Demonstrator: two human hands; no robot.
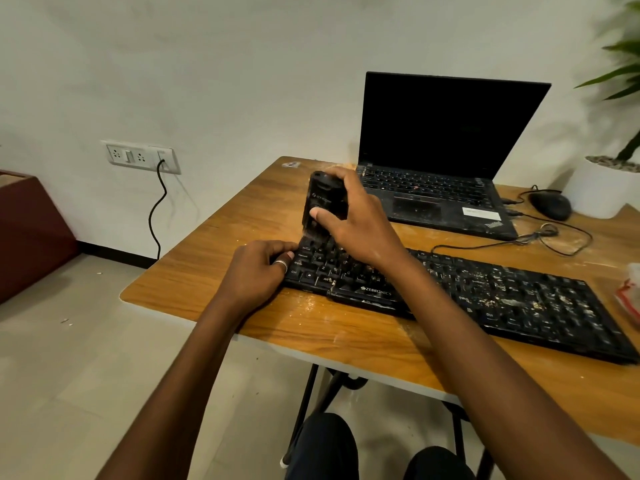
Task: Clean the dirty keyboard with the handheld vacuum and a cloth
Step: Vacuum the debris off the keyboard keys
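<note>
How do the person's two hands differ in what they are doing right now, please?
The left hand rests low, holding the keyboard's left end; the right hand is raised, gripping the handheld vacuum. The left hand wears a ring; the right shows none. Both work at the keyboard's left end.

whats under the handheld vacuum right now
The left end of the dirty keyboard. The handheld vacuum, gripped by the right hand, has its brush tip on the top-left keys; the keys right beneath the tip are covered.
</note>
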